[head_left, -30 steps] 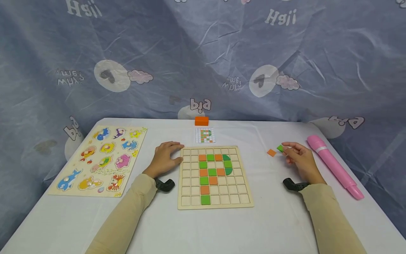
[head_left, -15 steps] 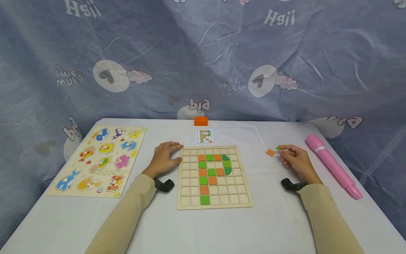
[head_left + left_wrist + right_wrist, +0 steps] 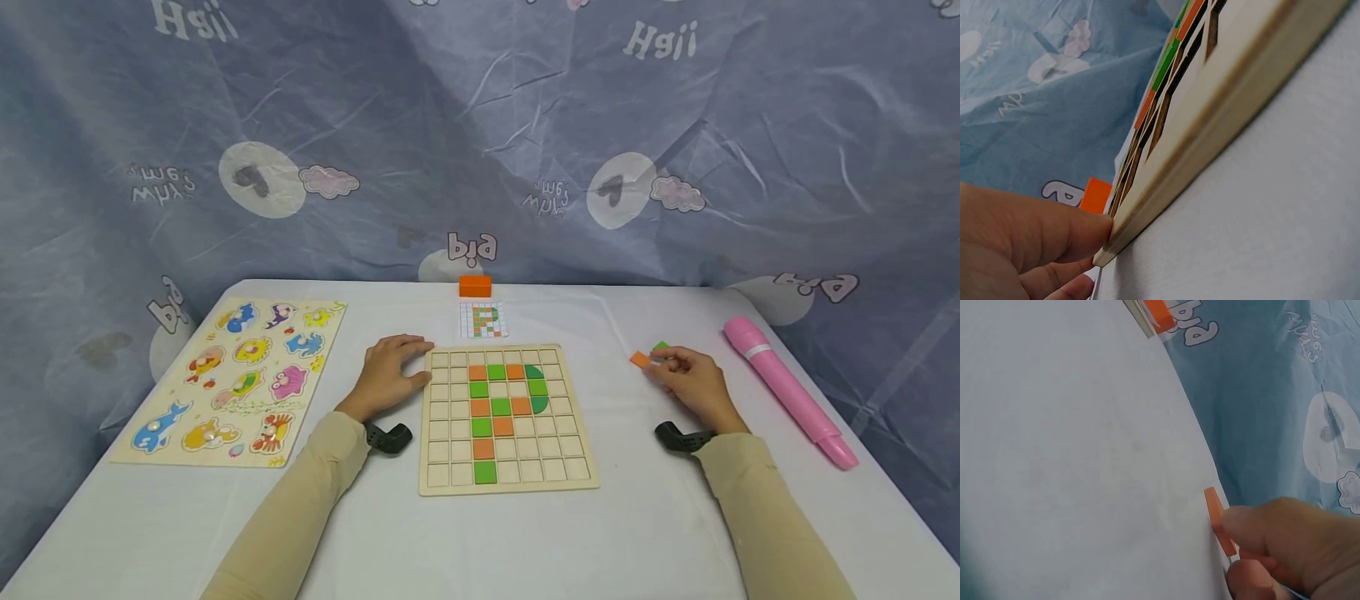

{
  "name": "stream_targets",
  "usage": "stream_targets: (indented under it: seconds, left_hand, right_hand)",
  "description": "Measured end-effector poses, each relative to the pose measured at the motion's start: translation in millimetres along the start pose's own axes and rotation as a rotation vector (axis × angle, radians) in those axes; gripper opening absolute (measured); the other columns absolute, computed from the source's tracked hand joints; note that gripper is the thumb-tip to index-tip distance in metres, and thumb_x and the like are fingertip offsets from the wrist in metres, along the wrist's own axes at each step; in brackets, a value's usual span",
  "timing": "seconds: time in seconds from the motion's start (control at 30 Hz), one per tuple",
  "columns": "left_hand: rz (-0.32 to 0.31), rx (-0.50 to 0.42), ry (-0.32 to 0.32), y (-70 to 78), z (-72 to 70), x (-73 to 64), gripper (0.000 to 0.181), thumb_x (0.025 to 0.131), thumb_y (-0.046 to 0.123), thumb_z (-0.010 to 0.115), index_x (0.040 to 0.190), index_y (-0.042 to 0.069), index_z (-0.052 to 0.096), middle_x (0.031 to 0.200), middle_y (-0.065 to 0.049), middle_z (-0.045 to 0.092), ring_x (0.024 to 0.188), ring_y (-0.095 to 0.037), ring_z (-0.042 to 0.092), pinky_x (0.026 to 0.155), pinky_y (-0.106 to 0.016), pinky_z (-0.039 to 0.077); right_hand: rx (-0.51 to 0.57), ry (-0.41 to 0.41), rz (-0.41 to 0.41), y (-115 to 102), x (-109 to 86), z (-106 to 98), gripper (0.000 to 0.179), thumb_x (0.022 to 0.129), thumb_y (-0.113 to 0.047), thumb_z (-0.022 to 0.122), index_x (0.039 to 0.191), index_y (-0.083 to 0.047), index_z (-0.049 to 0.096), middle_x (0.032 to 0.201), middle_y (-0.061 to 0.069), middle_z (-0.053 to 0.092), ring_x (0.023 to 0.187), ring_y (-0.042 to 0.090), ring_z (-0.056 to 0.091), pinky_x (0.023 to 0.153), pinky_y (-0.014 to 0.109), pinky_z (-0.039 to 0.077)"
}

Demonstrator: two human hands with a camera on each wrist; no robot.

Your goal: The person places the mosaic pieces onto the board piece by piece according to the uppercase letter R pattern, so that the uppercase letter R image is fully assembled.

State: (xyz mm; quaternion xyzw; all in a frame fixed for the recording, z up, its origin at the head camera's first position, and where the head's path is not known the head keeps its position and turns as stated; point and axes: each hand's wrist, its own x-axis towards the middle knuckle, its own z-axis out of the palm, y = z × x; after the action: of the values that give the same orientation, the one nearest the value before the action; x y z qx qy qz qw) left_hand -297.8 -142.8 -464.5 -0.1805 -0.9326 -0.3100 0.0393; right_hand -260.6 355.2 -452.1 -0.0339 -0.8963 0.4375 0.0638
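In the head view, a wooden grid board [image 3: 543,450] lies mid-table, with orange, green and rounded dark green tiles set in a P-like shape. My left hand [image 3: 385,379] rests at its far left corner. In the left wrist view the thumb [image 3: 1079,234] touches the board's side edge, and the other fingers are partly hidden beyond the corner. To the right of the board, my right hand [image 3: 693,382] pinches an orange square tile [image 3: 639,359]; the right wrist view has the thumb on that orange tile [image 3: 1219,522]. A green tile [image 3: 660,345] lies just behind the fingers, partly covered.
A pattern card [image 3: 483,320] and an orange block [image 3: 475,287] are behind the board. An animal puzzle board [image 3: 240,383] lies at the left. At the far right lies a pink microphone-like stick [image 3: 791,392]. A printed cloth [image 3: 480,150] hangs behind the table.
My right hand has let go of the green tile beside the orange one, moved slightly left and toward me, and taken hold of the orange tile. The left hand stays at the board's corner.
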Motion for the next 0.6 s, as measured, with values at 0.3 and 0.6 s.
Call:
stream_targets:
  seconds: [0.3, 0.6]
  left_hand:
    - [0.004, -0.001, 0.006, -2.1, -1.4, -1.7, 0.053, 0.095, 0.023, 0.072, 0.145, 0.006, 0.068, 0.155, -0.017, 0.059, 0.151, -0.042, 0.042, 0.122, -0.065, 0.025]
    - [0.008, -0.006, 0.003, -1.2, 1.3, 0.5, 0.053, 0.095, 0.024, 0.074, 0.145, 0.007, 0.068, 0.155, -0.016, 0.059, 0.151, -0.04, 0.042, 0.123, -0.064, 0.026]
  right_hand:
    - [-0.169, 0.057, -0.017, -7.8, -0.3, 7.0, 0.04, 0.099, -0.024, 0.079, 0.127, 0.004, 0.075, 0.089, 0.007, 0.065, 0.072, 0.012, 0.052, 0.06, 0.025, 0.043]
    - [-0.217, 0.076, -0.057, -5.5, -1.4, 6.9, 0.034, 0.098, -0.023, 0.08, 0.119, 0.003, 0.077, 0.088, 0.006, 0.066, 0.078, 0.017, 0.055, 0.065, 0.026, 0.042]
